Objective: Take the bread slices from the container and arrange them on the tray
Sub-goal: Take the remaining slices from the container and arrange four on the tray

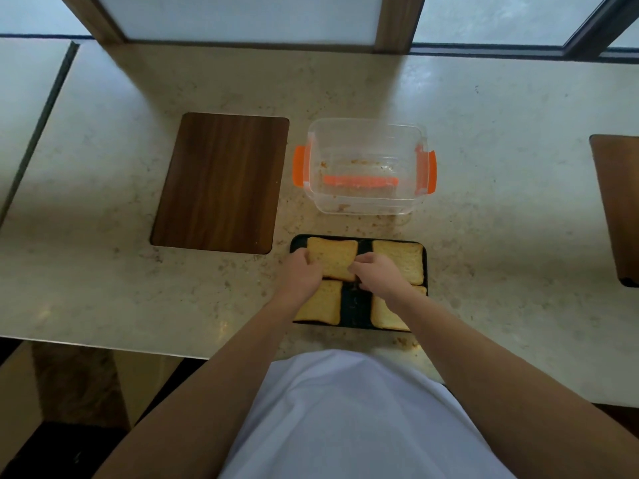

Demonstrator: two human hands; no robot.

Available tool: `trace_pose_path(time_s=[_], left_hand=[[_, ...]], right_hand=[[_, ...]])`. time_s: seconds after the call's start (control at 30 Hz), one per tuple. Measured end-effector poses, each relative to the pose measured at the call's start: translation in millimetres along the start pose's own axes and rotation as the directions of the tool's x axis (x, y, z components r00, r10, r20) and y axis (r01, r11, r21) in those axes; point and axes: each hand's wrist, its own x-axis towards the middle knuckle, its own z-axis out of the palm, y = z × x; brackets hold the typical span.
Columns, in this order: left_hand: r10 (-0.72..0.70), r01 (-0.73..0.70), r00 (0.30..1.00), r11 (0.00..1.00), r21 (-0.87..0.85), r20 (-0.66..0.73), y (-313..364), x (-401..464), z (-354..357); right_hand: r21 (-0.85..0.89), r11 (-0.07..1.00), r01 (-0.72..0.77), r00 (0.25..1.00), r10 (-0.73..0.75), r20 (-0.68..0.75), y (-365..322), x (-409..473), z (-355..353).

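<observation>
A black tray (357, 307) lies on the counter right in front of me with several bread slices on it. My left hand (301, 274) and my right hand (378, 273) both grip the far-left slice (333, 256) by its near edges. Another slice (403, 261) lies at the far right. Two more lie near me: a near-left slice (323, 303) and a near-right slice (386, 314), each partly hidden by my forearms. Beyond the tray stands the clear plastic container (363, 198) with orange clips; only crumbs show inside.
A dark wooden board (221, 183) is set in the marble counter left of the container. Another wooden board (619, 205) sits at the right edge. Crumbs are scattered around the tray and container. The counter's front edge runs just below the tray.
</observation>
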Motion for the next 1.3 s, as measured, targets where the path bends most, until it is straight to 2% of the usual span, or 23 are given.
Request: trace_pose_path(time_s=[0.1,0.27,0.43,0.7,1.13,1.3], left_hand=[[0.049,-0.051,0.998,0.998,-0.041,-0.050,-11.9,-6.6,-5.8],[0.027,-0.028,0.996,1.000,-0.007,-0.089,-37.3,-24.8,-18.2],[0.021,-0.021,1.000,1.000,-0.012,-0.023,-53.6,-36.8,-19.2],[0.011,-0.012,0.999,0.999,-0.040,-0.043,-53.6,-41.7,-14.2],[-0.004,0.004,1.000,1.000,0.007,0.029,-46.8,-30.8,-1.8],[0.013,-0.013,1.000,1.000,0.017,-0.007,-41.0,-24.5,-6.9]], right_hand=[[0.002,1.000,0.027,1.000,-0.027,-0.010,1.2,-7.8,-2.0],[0.000,0.999,0.045,0.999,-0.045,0.014,18.9,-28.7,2.6],[-0.009,1.000,0.018,0.995,-0.017,0.097,35.2,-42.8,11.4],[-0.035,0.999,0.008,0.991,-0.004,0.131,38.5,-43.4,21.7],[-0.206,0.978,-0.024,0.993,0.047,0.105,36.7,-41.0,14.6],[-0.150,0.988,-0.043,0.997,0.053,0.064,20.0,-32.5,4.0]])
